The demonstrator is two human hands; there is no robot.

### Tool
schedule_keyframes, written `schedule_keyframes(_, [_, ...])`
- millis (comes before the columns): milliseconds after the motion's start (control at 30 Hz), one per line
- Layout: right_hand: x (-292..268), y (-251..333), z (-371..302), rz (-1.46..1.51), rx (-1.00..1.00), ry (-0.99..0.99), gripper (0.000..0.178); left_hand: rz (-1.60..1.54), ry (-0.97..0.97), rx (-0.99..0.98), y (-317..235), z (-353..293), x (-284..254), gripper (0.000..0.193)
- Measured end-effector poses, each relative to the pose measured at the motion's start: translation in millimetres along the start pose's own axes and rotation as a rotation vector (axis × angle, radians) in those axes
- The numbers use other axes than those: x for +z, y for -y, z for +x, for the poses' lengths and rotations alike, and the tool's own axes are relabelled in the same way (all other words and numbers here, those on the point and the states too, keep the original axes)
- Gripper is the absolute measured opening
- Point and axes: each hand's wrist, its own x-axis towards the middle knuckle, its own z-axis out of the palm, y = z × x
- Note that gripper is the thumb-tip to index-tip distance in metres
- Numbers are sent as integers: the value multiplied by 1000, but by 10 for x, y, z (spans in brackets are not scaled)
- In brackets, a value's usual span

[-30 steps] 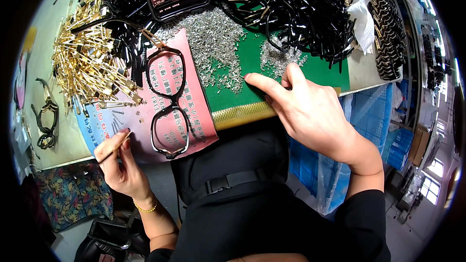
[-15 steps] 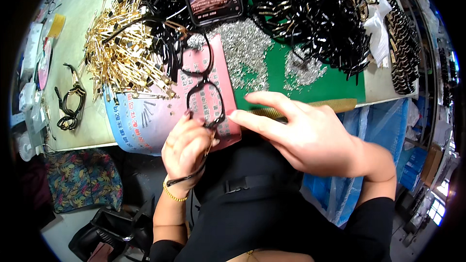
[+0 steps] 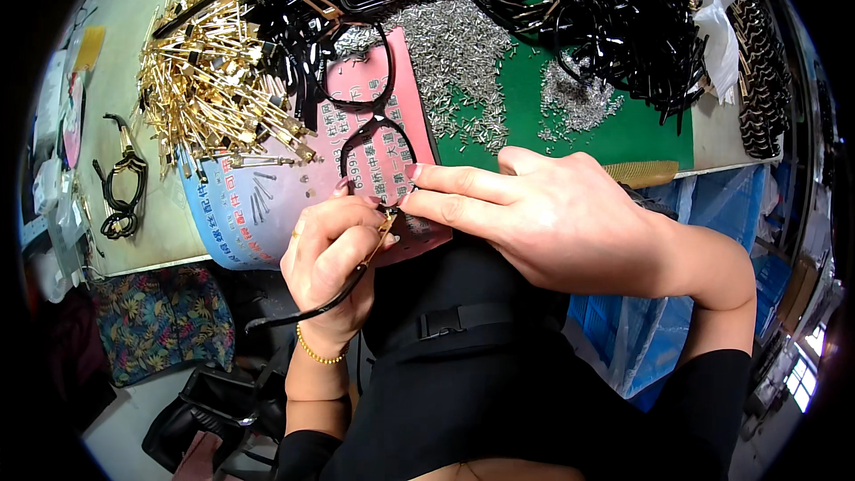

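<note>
Reaching the eyeglass frame [image 3: 380,112] at the near edge of the desk [image 3: 163,209], the right hand [image 3: 570,223], its hold impossible to tell, has just joined the left hand [image 3: 329,254], its grip clamped on a black temple arm [image 3: 307,313], so both parts seem aligned.

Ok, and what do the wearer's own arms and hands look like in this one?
Both arms have black sleeves that end around the elbows, leaving the rest uncovered. Neither the left hand nor the right hand wears a glove. A gold-coloured beaded bracelet circles the left wrist; none shows on the right.
</note>
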Motion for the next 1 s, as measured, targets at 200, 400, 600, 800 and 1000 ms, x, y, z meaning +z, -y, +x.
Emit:
schedule_keyframes(200, [21,-17,23,1,-16,-35,56,156,55,74,-108,150,-61,27])
schedule_keyframes(400, [38,-44,41,-15,-24,-37,57,44,50,-17,-46,114,-44,30])
schedule_keyframes(600, [-37,-51,45,44,-51,18,55,-8,63,-83,4,92,-77,27])
schedule_keyframes(800, [-47,-81,90,-28,-110,-15,46,23,77,-49,-30,99,-97,26])
schedule_keyframes(1000, [119,-103,134,-350,-224,-221,32,15,1,-65,-36,28,-13,32])
